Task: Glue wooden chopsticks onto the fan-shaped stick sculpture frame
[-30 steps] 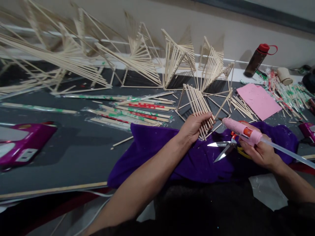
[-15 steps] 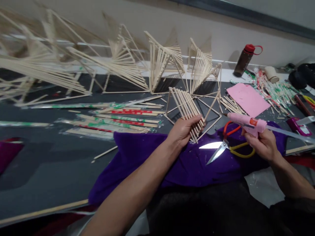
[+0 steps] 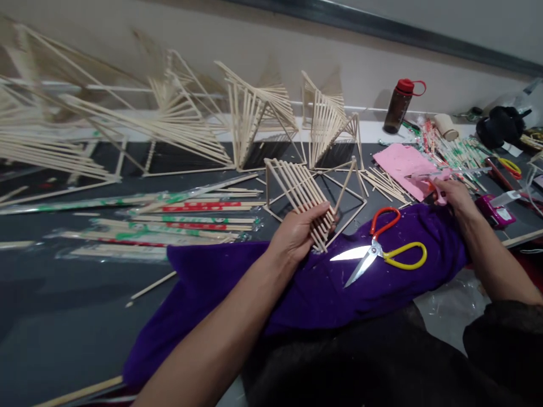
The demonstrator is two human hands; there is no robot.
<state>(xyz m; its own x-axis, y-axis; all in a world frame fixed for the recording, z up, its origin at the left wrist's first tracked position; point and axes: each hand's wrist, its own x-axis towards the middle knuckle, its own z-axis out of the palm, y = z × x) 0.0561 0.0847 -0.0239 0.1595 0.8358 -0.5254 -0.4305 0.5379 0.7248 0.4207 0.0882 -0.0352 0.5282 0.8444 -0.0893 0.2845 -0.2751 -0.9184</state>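
Observation:
My left hand (image 3: 302, 227) is closed round the lower end of a small frame of wooden sticks (image 3: 296, 182), thumb on top of a slanted row of them. To the right, my right hand (image 3: 457, 196) grips a pink glue gun (image 3: 441, 191) by its handle. The gun lies over the edge of a pink sheet (image 3: 401, 161), and its outline is partly lost against it. Between my hands, scissors (image 3: 374, 249) with one red and one yellow handle rest with blades apart on a purple cloth (image 3: 407, 288).
Larger stick structures (image 3: 326, 121) stand along the wall. Wrapped chopsticks (image 3: 203, 217) lie on the left, loose short sticks (image 3: 386, 183) beside the pink sheet. A dark bottle with a red lid (image 3: 397, 107) stands at the back. A magenta object (image 3: 496, 212) is at right.
My right hand has carried the glue gun away from the stick frame, up over the pink sheet. My left hand keeps its hold. The view has swung a little to the right.

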